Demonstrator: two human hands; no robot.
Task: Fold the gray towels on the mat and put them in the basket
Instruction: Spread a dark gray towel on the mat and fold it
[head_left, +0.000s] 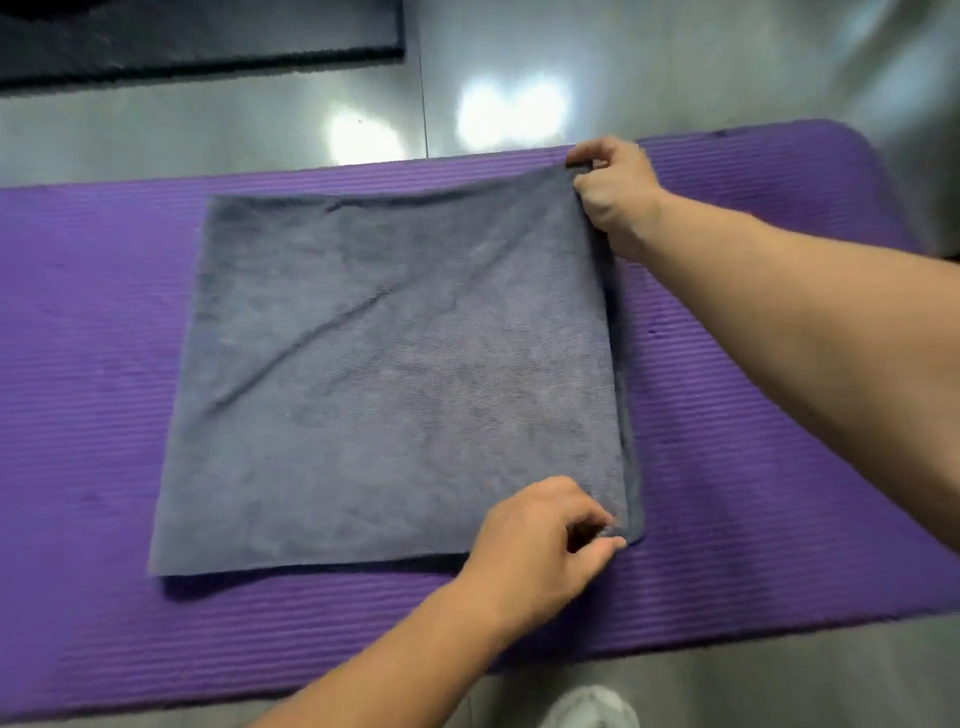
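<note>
A gray towel (395, 374) lies flat on the purple mat (93, 364), doubled over, with a lower layer showing along its right edge. My right hand (615, 200) pinches the towel's far right corner, lifted slightly off the mat. My left hand (540, 545) pinches the near right corner between thumb and fingers. No basket is in view.
The mat runs left to right on a shiny gray floor (675, 73). A dark mat or rug (197, 41) lies at the far left. A white shoe (592, 709) shows at the bottom edge, near the mat's front side.
</note>
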